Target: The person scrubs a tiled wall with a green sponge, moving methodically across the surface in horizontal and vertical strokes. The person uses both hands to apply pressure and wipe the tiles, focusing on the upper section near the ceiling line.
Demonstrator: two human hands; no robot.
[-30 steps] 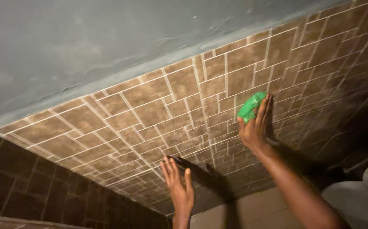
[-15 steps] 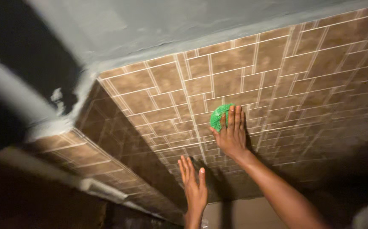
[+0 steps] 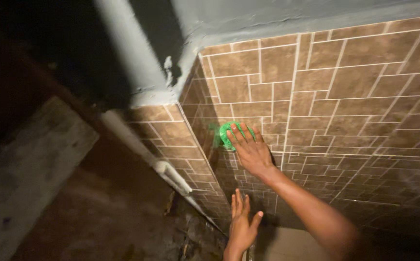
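**Flat palm presses green scrubber against brown tiled wall**

Head view: the right hand sits just left of the frame's centre, its grip spread wide, fingers splayed and flat over a green scrubbing pad. Nothing curls round the pad; the palm and fingers pin it against the tiled wall, close to the wall's outer corner. The pad's left edge shows beyond the fingertips, slightly blurred.

Lower down, at bottom centre, the left hand lies open against the same wall, fingers together and pointing up, thumb out to the right, holding nothing.

A pale pipe runs diagonally down the side face of the corner, left of both hands. A grey painted band tops the tiles.
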